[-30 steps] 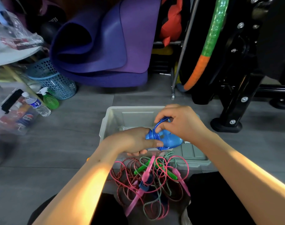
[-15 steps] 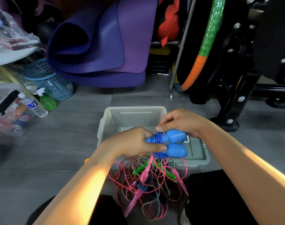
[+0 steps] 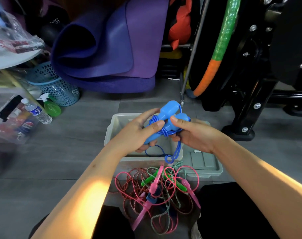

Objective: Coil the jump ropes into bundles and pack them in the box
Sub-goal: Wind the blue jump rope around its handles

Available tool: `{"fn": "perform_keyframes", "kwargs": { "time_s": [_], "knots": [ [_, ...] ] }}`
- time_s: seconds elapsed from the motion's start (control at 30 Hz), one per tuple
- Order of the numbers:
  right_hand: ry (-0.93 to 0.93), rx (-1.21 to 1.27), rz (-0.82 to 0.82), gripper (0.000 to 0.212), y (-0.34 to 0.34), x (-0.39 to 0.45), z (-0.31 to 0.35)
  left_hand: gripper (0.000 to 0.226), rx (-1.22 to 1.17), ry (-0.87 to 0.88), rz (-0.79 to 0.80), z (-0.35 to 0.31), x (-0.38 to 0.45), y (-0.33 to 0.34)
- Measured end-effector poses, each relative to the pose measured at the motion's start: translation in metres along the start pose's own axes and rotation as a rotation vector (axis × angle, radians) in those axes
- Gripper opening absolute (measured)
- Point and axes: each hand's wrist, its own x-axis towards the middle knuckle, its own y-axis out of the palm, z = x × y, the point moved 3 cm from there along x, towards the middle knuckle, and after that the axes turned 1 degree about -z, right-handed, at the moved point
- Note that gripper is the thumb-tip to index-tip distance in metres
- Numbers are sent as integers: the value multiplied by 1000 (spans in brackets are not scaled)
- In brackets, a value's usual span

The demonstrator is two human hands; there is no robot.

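A blue jump rope [image 3: 170, 116] with two fat blue handles is held above the grey plastic box [image 3: 112, 130]. Its cord is wound around the handles, and a loose loop hangs down into the box. My left hand [image 3: 138, 131] grips the lower ends of the handles, thumb across the winding. My right hand [image 3: 193, 133] pinches the wound cord on the right side. On the floor between my knees lies a tangled pile of ropes [image 3: 157, 190], pink, red and green, with pink and green handles.
The box's grey lid [image 3: 203, 163] lies right of the box. Rolled purple mats [image 3: 103, 49], a blue basket [image 3: 57, 87], a water bottle [image 3: 37, 112] and a green spray bottle [image 3: 51, 107] stand at the back left. A black machine frame [image 3: 246, 100] and a hoop [image 3: 219, 47] stand on the right.
Both hands have lifted the blue rope bundle higher and tilted the handles upward. My right thumb now pinches the winding; a loop of cord hangs loose into the box.
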Motion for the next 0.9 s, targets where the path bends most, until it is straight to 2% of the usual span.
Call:
{"fn": "perform_keyframes", "kwargs": {
  "time_s": [0.03, 0.1, 0.23, 0.37, 0.47, 0.53, 0.7, 0.77, 0.83, 0.9],
  "knots": [
    [-20, 22, 35, 54, 1, 0, -1, 34, -40, 7, -8, -1, 0, 1],
    [-53, 30, 61, 52, 3, 2, -4, 34, -94, 20, -41, -2, 0, 2],
    [-99, -111, -126, 7, 6, 5, -9, 24, -45, 14, -125, -1, 2, 3],
    [-62, -172, -271, 10, 6, 4, -11, 30, -37, -35, -158, 2, 4, 3],
    [-6, -404, -367, 33, 4, 0, -7, 27, -54, -36, -171, 2, 5, 1],
    [40, -586, -368, 40, 4, -4, -3, 27, -21, -44, -218, 3, 5, -3],
    [30, -1092, -442, 22, 2, -12, 5, 29, 203, -35, -433, 7, 6, -24],
    [-4, -1340, -509, 22, 6, -15, 9, 28, 346, -30, -421, 10, 8, -25],
    [-79, -1535, -521, 26, 13, -15, 12, 29, 505, -49, -340, 11, 9, -22],
    [-183, -1576, -499, 28, 19, -14, 16, 29, 603, -71, -239, 9, 8, -16]
  ]
}}
